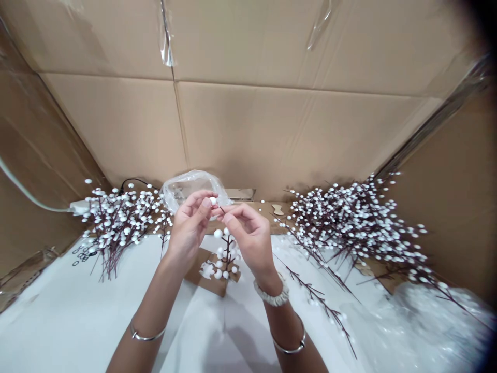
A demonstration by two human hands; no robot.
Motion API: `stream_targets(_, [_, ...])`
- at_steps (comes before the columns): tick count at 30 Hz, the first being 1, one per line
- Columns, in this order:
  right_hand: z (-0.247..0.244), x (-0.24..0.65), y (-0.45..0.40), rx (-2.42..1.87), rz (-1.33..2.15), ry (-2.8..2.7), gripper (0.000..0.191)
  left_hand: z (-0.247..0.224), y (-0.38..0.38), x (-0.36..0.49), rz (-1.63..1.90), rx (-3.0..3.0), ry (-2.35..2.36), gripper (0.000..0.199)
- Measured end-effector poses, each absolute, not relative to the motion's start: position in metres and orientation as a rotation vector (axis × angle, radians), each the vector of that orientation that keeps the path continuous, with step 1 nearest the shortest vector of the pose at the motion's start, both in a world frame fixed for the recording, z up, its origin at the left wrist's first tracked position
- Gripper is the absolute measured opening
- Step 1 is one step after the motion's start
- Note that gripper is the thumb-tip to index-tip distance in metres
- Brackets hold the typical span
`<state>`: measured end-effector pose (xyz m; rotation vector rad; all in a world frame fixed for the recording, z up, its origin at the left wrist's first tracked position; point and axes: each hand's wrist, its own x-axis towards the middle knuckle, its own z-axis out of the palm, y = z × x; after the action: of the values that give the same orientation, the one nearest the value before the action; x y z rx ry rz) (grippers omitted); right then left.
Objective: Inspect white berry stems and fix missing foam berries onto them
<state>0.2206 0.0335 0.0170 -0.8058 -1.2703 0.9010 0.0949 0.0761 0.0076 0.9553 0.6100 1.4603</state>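
Observation:
Raised above the table, my left hand (pixel 192 223) pinches a small white berry ball (pixel 213 201) between thumb and fingertips. Close beside it, my right hand (pixel 250 235) is closed on a thin brown twig (pixel 221 210), whose tip points at the left fingers. Just below both hands is a dark stem with white berries (pixel 227 254); whether it joins the twig I hold is hidden. Under it lies a piece of brown cardboard (pixel 205 285), with a white scrap (pixel 207 269) at its edge.
Bunches of white-berry branches lie at the left (pixel 124 217) and right (pixel 349 223). A mostly bare branch (pixel 318 295) lies nearer me. A clear plastic bag (pixel 194 181) is behind my hands, plastic wrap (pixel 435 321) at right, black rings (pixel 83 255) at left. Cardboard walls (pixel 248 134) enclose the table.

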Motion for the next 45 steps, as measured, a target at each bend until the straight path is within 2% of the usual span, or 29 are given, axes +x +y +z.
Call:
stream_targets(13, [0.014, 0.220, 0.034, -0.803, 0.791, -1.330, 0.011, 0.009, 0.073, 0.096, 1.354, 0.913, 0.561, 0.030])
stream_targets(30, [0.011, 0.217, 0.036, -0.792, 0.748, -1.297, 0.011, 0.012, 0.068, 0.102, 1.385, 0.879, 0.559, 0.030])
stream_targets(45, [0.015, 0.220, 0.032, -0.824, 0.742, -1.317, 0.011, 0.009, 0.065, 0.105, 1.619, 1.170, 0.687, 0.018])
